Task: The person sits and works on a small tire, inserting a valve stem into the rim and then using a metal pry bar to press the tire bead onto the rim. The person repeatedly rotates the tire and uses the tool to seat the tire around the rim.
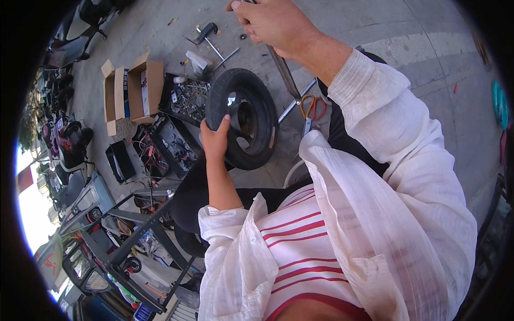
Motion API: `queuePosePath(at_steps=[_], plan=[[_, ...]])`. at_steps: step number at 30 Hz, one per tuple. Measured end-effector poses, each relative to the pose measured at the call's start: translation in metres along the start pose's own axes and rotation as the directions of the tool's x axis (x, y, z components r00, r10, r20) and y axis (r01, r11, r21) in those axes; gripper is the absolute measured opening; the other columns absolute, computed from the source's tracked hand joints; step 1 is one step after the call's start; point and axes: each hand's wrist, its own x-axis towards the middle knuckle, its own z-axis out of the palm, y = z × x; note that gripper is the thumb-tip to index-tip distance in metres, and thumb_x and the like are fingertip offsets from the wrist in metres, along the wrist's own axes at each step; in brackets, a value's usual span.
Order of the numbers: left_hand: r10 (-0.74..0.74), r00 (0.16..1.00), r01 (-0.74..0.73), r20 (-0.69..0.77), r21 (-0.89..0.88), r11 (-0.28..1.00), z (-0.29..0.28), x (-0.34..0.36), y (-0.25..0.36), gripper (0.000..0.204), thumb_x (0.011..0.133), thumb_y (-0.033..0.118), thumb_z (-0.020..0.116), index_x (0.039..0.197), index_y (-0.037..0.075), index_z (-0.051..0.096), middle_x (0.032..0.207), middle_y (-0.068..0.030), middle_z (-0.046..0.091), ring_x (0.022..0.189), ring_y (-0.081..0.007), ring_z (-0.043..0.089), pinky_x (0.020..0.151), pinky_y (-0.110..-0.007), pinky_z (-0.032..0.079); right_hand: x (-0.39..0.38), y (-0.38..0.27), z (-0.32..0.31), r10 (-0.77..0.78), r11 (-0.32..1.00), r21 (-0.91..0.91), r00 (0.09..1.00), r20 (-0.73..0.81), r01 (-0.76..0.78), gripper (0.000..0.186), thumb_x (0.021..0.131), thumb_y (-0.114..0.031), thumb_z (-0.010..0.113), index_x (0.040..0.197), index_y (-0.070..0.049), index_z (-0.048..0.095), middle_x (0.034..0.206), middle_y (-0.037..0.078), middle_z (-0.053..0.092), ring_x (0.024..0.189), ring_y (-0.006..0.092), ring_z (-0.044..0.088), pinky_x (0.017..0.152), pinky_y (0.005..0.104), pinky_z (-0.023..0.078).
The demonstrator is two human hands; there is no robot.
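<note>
My left hand (pixel 215 140) grips the near left side of a small wheel with a black tyre (pixel 220 91), thumb on the sidewall and fingers behind the tread. The wheel stands tilted, its hub facing right. My right hand (pixel 278 25) is raised at the top edge, its fingers wrapped round a flat metal pry bar (pixel 284 75). The bar slants down, and its lower end shows right of the tyre, apart from it. Below that end lies a pair of scissors (pixel 308 119) with orange and red handles. A long metal rod (pixel 293 104) lies beside them.
Left of the wheel are a black tray of small metal parts (pixel 187 99), open cardboard boxes (pixel 147 88), another parts tray (pixel 174 143) and a black bin (pixel 120 161). Beyond lie a clear plastic bag (pixel 199 64) and a T-shaped tool (pixel 206 33). A metal frame (pixel 144 241) stands lower left.
</note>
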Motion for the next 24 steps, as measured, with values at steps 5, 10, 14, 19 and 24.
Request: queuePosePath(at_steps=[5, 10, 14, 19, 24], plan=[[0.153, 0.981, -0.135, 0.12, -0.147, 0.98, 0.004, -0.022, 0.017, 0.091, 0.075, 0.039, 0.08, 0.139, -0.009, 0.036, 0.125, -0.0266, 0.056, 0.115, -0.0302, 0.056, 0.096, -0.035, 0.044, -0.008, -0.018, -0.022, -0.021, 0.882, -0.446, 0.956, 0.292, 0.155, 0.034, 0.1, -0.031, 0.046, 0.11, -0.006, 0.066, 0.07, 0.004, 0.06, 0.061, 0.0117, 0.053, 0.058, 0.0292, 0.043], [0.044, 0.998, -0.042, 0.048, -0.038, 0.998, 0.023, -0.055, 0.0, 0.092, 0.071, 0.035, 0.083, 0.137, -0.01, 0.037, 0.124, -0.0275, 0.056, 0.114, -0.0322, 0.058, 0.095, -0.038, 0.045, -0.04, 0.004, -0.042, -0.037, 0.351, -0.81, 0.871, 0.489, 0.47, 0.029, 0.102, -0.023, 0.046, 0.122, -0.013, 0.063, 0.089, 0.006, 0.066, 0.072, 0.0152, 0.061, 0.063, 0.0283, 0.048], [0.007, 0.997, -0.006, -0.076, 0.011, 1.0, 0.021, -0.07, -0.01, 0.088, 0.065, 0.026, 0.085, 0.132, -0.009, 0.04, 0.116, -0.0246, 0.06, 0.106, -0.0331, 0.061, 0.093, -0.037, 0.046, -0.049, 0.006, -0.047, 0.178, 0.694, -0.708, 0.921, 0.347, 0.132, 0.032, 0.103, -0.024, 0.043, 0.124, -0.01, 0.063, 0.108, 0.013, 0.069, 0.092, 0.0213, 0.068, 0.081, 0.0304, 0.054], [-0.042, 0.998, 0.039, -0.038, -0.093, 0.995, 0.011, -0.062, -0.017, 0.086, 0.068, 0.023, 0.083, 0.134, -0.009, 0.037, 0.118, -0.0238, 0.059, 0.107, -0.0301, 0.06, 0.093, -0.036, 0.046, -0.057, -0.015, -0.043, 0.349, 0.933, -0.232, 0.848, 0.398, -0.276, 0.045, 0.103, -0.034, 0.037, 0.124, -0.001, 0.06, 0.114, 0.016, 0.066, 0.103, 0.0224, 0.067, 0.094, 0.0304, 0.051], [-0.012, 1.0, 0.015, 0.024, -0.131, 0.991, 0.004, -0.06, -0.024, 0.087, 0.069, 0.02, 0.081, 0.137, -0.009, 0.035, 0.121, -0.0221, 0.057, 0.108, -0.0271, 0.058, 0.094, -0.034, 0.045, -0.056, 0.0, -0.045, 0.369, 0.785, -0.62, 0.798, 0.476, 0.007, 0.034, 0.098, -0.021, 0.05, 0.125, -0.004, 0.061, 0.117, 0.016, 0.065, 0.103, 0.0202, 0.067, 0.089, 0.0298, 0.053]])
